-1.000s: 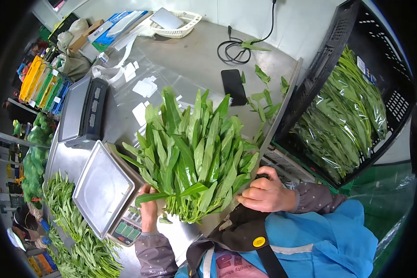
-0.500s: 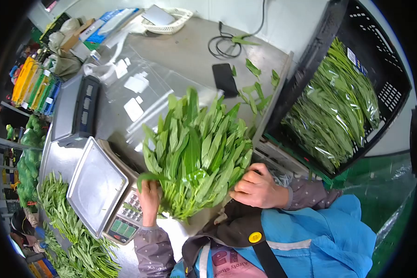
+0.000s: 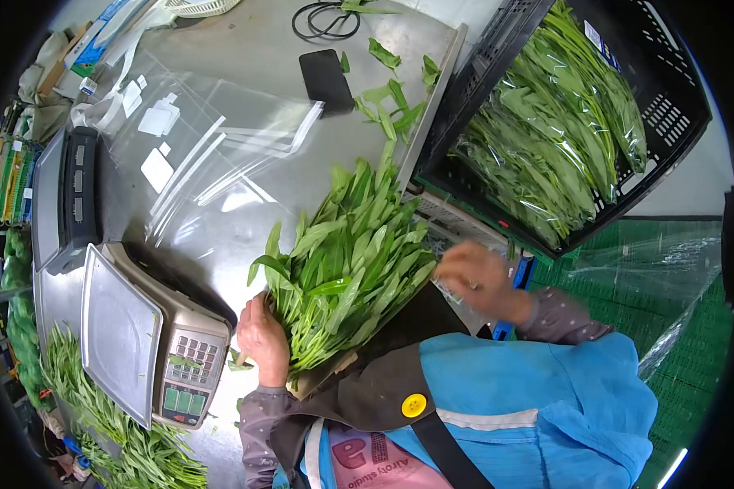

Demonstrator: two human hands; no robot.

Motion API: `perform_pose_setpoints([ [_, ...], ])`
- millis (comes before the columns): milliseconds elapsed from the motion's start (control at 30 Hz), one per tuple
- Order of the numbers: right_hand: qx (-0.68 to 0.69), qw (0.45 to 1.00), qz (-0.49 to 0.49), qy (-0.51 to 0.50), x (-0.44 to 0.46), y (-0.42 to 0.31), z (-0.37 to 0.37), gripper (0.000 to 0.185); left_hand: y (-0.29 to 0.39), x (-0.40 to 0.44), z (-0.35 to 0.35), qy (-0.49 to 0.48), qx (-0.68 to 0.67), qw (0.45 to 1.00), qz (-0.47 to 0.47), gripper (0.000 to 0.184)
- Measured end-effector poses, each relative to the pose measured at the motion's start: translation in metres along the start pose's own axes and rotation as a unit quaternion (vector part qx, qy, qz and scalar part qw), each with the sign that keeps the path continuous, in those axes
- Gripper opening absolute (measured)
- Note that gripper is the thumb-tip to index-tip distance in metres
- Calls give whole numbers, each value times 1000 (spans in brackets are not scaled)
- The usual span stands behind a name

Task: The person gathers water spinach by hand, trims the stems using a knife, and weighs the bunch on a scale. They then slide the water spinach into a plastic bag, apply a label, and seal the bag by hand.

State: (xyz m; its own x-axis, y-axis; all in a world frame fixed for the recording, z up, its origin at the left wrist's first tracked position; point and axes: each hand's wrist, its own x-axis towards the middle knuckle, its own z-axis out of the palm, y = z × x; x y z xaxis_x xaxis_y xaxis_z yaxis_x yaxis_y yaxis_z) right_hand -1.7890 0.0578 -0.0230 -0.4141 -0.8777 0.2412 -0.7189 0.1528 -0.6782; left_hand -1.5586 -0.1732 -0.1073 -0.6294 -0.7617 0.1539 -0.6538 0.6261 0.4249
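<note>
A large bunch of leafy greens (image 3: 347, 253) stands in front of my body, leaves pointing away and stems toward the apron. My left hand (image 3: 264, 338) is closed against its left side near the stems, with the fingertips partly hidden by leaves. To the right of the bunch, my right hand (image 3: 479, 279) is lifted slightly off the leaves. Motion smears its fingers, so their closing cannot be made out. Left of my left hand stands a scale (image 3: 192, 359) with a metal pan (image 3: 122, 334). Flat clear plastic bags (image 3: 220, 163) lie beyond the bunch.
At the right a black crate (image 3: 669, 122) holds bagged greens (image 3: 563, 122). More loose greens (image 3: 122, 416) lie left of the scale. A second scale-like device (image 3: 69, 191), white labels (image 3: 157, 169), a black phone-like slab (image 3: 326, 81), a coiled cable (image 3: 326, 20) and scattered leaves (image 3: 383, 55) are on the table.
My right hand has come off the bunch's right side and moved up and right. The bunch leans more to the right. My view has shifted, so the table items appear further left and higher.
</note>
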Motion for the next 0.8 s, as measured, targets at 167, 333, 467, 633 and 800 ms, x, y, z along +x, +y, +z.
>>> perform_pose_setpoints([
  [167, 99, 972, 193, -89, 26, 14, -14, 17, 4, 1, -2, -20, 11, 1000, -22, 18],
  [333, 63, 944, 156, -285, 35, 17, -13, 14, 5, 1, -1, 1, -7, 1000, -10, 21],
  [467, 42, 946, 126, -295, 31, 21, -9, 11, 7, 2, -3, 5, -7, 1000, -5, 19],
  [633, 24, 962, 117, -244, 16, 19, 3, 12, 4, 1, -4, -18, -2, 1000, -13, 21],
  [800, -50, 963, 136, -227, -7, 22, 9, 12, 5, 1, -3, -18, -13, 1000, -14, 19],
])
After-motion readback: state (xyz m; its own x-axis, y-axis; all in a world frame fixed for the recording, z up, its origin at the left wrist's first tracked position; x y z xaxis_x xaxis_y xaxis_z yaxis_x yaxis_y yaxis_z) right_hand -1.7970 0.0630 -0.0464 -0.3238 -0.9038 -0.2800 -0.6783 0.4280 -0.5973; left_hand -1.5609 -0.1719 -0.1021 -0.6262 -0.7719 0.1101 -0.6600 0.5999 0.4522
